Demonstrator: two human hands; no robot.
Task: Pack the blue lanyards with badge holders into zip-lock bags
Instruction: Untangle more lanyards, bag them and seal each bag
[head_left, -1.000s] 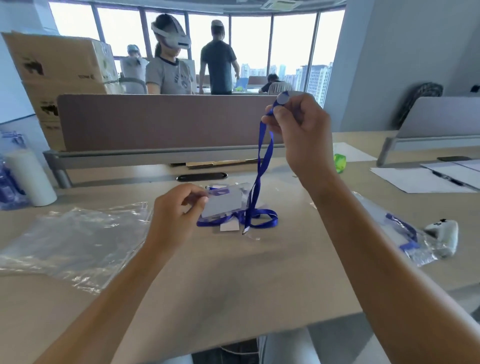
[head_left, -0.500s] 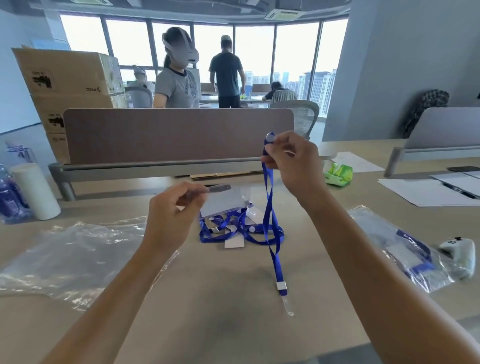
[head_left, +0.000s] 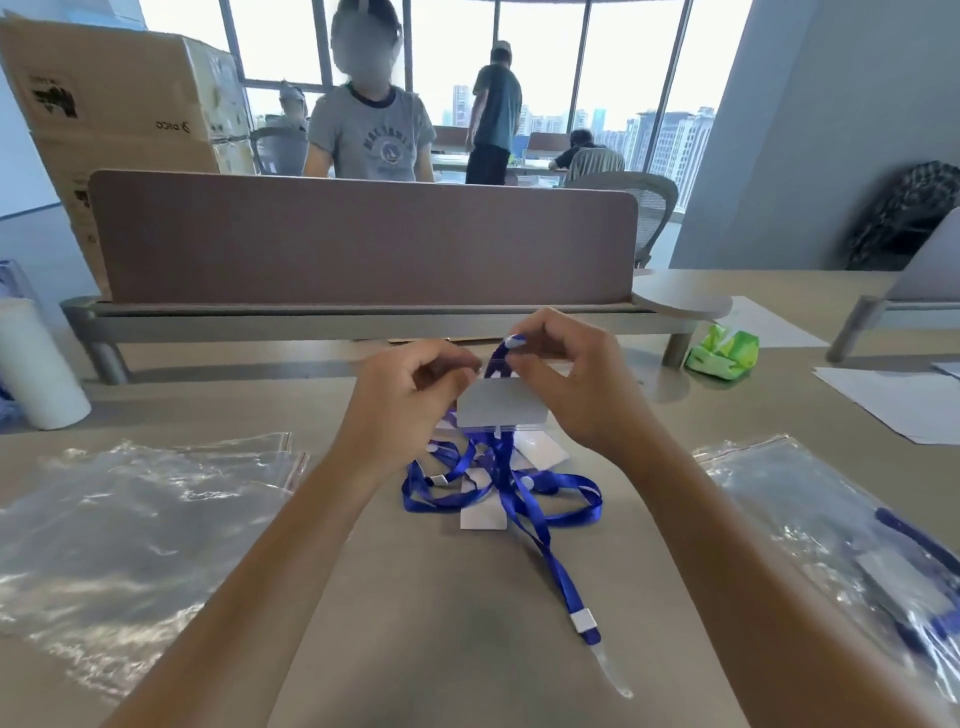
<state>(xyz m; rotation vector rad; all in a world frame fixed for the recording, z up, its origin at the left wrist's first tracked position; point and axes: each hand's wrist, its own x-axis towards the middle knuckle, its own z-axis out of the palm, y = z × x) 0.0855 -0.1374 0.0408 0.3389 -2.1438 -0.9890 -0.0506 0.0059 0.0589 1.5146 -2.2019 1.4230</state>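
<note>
My left hand (head_left: 402, 402) pinches the top edge of a clear badge holder (head_left: 503, 407) with a white card inside, held above the table. My right hand (head_left: 569, 382) grips the blue lanyard (head_left: 535, 525) by its end at the holder's top. The strap trails down to the table, ending in a white clasp with a clear strap loop (head_left: 587, 623). Under the holder lies a tangle of more blue lanyards (head_left: 447, 488) and white cards. Empty zip-lock bags (head_left: 119, 540) lie at the left. A filled bag (head_left: 852, 551) with a lanyard sits at the right.
A brown desk divider (head_left: 363, 239) stands behind the work area. A white cup (head_left: 36, 369) is at the far left, a green packet (head_left: 722, 351) and papers (head_left: 893, 400) at the right. Cardboard boxes (head_left: 119, 98) stack at back left; people stand beyond the divider.
My right hand has come down from head height to meet the left hand at the badge holder's top. The lanyard's tail now lies stretched on the table toward me.
</note>
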